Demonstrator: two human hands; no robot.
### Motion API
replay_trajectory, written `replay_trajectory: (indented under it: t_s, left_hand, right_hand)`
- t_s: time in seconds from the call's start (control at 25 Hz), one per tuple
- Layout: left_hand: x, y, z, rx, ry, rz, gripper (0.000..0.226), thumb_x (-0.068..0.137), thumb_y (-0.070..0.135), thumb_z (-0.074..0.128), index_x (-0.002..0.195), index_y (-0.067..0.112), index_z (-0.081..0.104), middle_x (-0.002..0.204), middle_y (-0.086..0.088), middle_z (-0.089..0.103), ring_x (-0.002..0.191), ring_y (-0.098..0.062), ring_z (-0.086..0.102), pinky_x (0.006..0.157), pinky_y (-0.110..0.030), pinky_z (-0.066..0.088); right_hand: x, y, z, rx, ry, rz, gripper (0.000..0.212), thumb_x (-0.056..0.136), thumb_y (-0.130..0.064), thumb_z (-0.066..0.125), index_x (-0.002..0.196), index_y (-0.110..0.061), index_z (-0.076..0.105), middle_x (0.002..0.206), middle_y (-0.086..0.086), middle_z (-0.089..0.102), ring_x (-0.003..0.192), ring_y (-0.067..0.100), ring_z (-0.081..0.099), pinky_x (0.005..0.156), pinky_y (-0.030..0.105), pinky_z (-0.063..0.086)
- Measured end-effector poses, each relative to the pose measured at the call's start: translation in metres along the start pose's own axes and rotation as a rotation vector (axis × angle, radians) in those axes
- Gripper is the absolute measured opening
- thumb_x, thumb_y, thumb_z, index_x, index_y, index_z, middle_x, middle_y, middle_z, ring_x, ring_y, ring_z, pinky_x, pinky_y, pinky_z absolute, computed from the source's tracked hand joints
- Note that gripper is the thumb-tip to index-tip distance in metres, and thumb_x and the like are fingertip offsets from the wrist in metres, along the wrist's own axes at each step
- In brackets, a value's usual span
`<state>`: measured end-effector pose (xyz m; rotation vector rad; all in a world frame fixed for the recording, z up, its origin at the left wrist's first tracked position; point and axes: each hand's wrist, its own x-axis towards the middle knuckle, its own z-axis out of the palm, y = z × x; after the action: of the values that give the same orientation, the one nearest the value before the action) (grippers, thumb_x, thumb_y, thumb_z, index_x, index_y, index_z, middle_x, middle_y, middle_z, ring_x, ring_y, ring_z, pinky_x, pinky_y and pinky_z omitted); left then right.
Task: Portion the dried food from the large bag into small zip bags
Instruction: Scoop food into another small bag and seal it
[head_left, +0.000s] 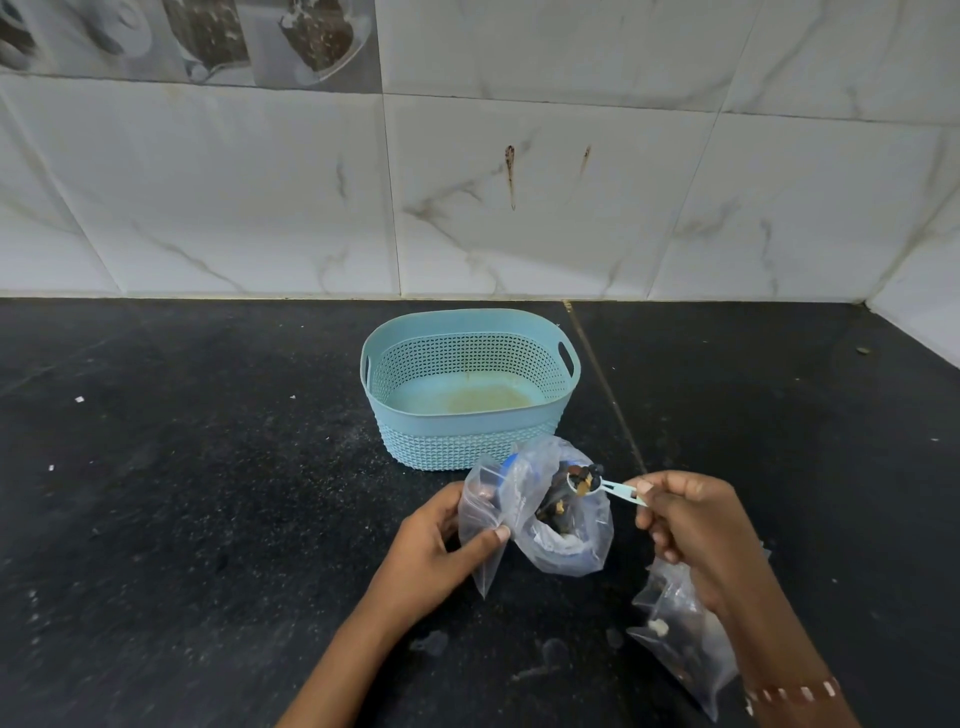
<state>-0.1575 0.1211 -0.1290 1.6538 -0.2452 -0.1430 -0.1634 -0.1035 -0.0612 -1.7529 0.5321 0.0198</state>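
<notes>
Right hand (680, 512) pinches loaded scoop (597, 484) above large bag (563, 525); left hand (441, 540) grips small zip bag (480, 519), barely filled. Filled bags (680, 639) at 4 o'clock; basket (467, 384) at 12 empty.

Soft, even, cool light leaves only faint shadows. The black counter (208, 519) shows dull sheen nearby. Wide-angle distortion bends the wall tiles (519, 182) at the edges.

Black counter (208, 519) — basket (470, 431), large bag (566, 540), filled bag (680, 639).
</notes>
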Motion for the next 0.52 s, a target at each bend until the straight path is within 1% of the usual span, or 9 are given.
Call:
replay_trajectory:
  t_s: [0.24, 0.36, 0.4, 0.44, 0.48, 0.52]
  left_hand:
    - [0.0, 0.0, 0.0, 0.022, 0.011, -0.003, 0.033, 0.08, 0.013, 0.07, 0.11, 0.023, 0.062, 0.107, 0.01, 0.071, 0.102, -0.006, 0.065, 0.089, -0.021, 0.051]
    - [-0.001, 0.0, 0.001, 0.045, 0.015, 0.002, 0.031, 0.08, 0.014, 0.069, 0.109, 0.025, 0.061, 0.105, 0.016, 0.07, 0.099, -0.001, 0.065, 0.085, -0.017, 0.05]
    - [-0.001, 0.0, 0.001, 0.057, 0.015, 0.008, 0.031, 0.081, 0.014, 0.069, 0.109, 0.025, 0.061, 0.105, 0.019, 0.069, 0.099, 0.0, 0.065, 0.084, -0.015, 0.05]
    - [-0.002, 0.001, 0.001, 0.066, 0.017, 0.013, 0.031, 0.081, 0.015, 0.069, 0.109, 0.026, 0.061, 0.105, 0.02, 0.069, 0.099, 0.001, 0.064, 0.083, -0.015, 0.05]
    - [-0.002, 0.001, 0.001, 0.073, 0.02, 0.021, 0.032, 0.081, 0.015, 0.069, 0.11, 0.026, 0.061, 0.105, 0.02, 0.069, 0.099, 0.001, 0.064, 0.084, -0.016, 0.05]
    - [-0.002, 0.001, 0.001, 0.08, 0.024, 0.029, 0.032, 0.081, 0.016, 0.069, 0.11, 0.026, 0.061, 0.105, 0.019, 0.069, 0.099, 0.0, 0.065, 0.084, -0.017, 0.051]
  right_hand:
    - [-0.013, -0.019, 0.006, 0.073, -0.076, -0.067, 0.02, 0.09, 0.0, 0.048, 0.081, -0.002, 0.066, 0.045, 0.002, 0.051, 0.036, 0.008, 0.034, 0.032, 0.016, 0.026]
    - [-0.023, -0.025, 0.02, 0.001, -0.11, -0.166, 0.017, 0.089, -0.006, 0.053, 0.08, -0.01, 0.067, 0.047, 0.0, 0.055, 0.036, 0.007, 0.037, 0.034, 0.016, 0.029]
    - [-0.026, -0.023, 0.028, -0.074, -0.107, -0.241, 0.016, 0.088, -0.009, 0.055, 0.079, -0.012, 0.067, 0.05, -0.001, 0.058, 0.036, 0.004, 0.04, 0.036, 0.013, 0.032]
    - [-0.029, -0.018, 0.039, -0.19, -0.089, -0.36, 0.015, 0.088, -0.009, 0.056, 0.078, -0.013, 0.067, 0.054, -0.002, 0.06, 0.038, 0.001, 0.045, 0.04, 0.01, 0.035]
    - [-0.032, -0.013, 0.049, -0.361, -0.035, -0.527, 0.016, 0.087, -0.007, 0.056, 0.079, -0.013, 0.068, 0.058, -0.004, 0.061, 0.044, -0.001, 0.05, 0.045, 0.006, 0.037]
    - [-0.035, -0.007, 0.058, -0.548, 0.036, -0.714, 0.017, 0.085, -0.004, 0.056, 0.081, -0.013, 0.069, 0.06, -0.004, 0.062, 0.05, 0.001, 0.056, 0.05, 0.007, 0.039]
